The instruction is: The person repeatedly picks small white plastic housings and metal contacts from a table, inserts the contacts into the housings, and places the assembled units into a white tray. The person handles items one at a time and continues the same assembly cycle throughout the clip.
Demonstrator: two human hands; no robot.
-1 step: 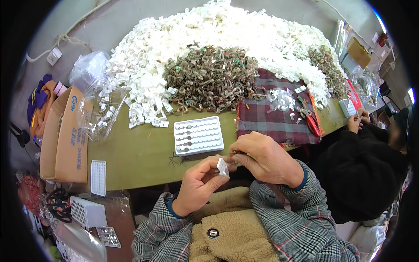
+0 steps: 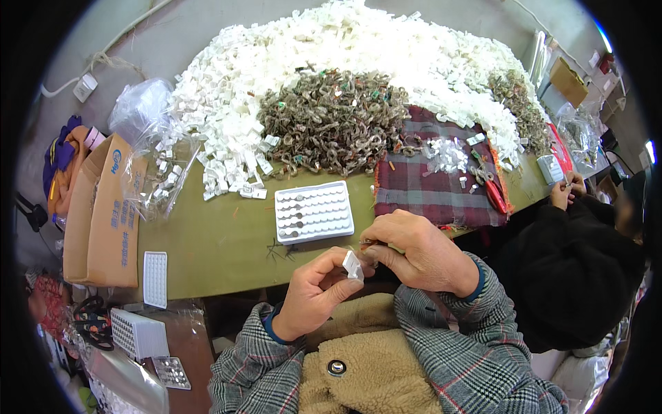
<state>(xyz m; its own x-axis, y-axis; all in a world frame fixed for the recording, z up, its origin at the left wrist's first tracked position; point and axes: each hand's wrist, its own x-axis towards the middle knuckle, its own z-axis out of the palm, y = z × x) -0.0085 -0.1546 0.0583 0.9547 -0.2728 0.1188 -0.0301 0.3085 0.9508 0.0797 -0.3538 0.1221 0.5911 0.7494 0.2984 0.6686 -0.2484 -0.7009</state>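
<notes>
My left hand (image 2: 318, 288) pinches a small white plastic casing (image 2: 352, 265) between thumb and fingers, above the table's front edge. Close against it, my right hand (image 2: 420, 254) is closed in a pinch with its fingertips turned toward the casing. A small brownish bit shows at those fingertips, too hidden to name. Just beyond both hands lies a white tray (image 2: 315, 236) with rows of round slots; a column of grey metal discs (image 2: 298, 215) sits in it.
A large heap of white plastic pieces (image 2: 227, 90) covers the back, with a pile of grey coiled wires (image 2: 331, 124) before it. Right of the tray, a plaid cloth (image 2: 427, 193) carries red-handled pliers (image 2: 494, 196). A cardboard box (image 2: 103, 214) stands left. Another person (image 2: 572, 269) works at right.
</notes>
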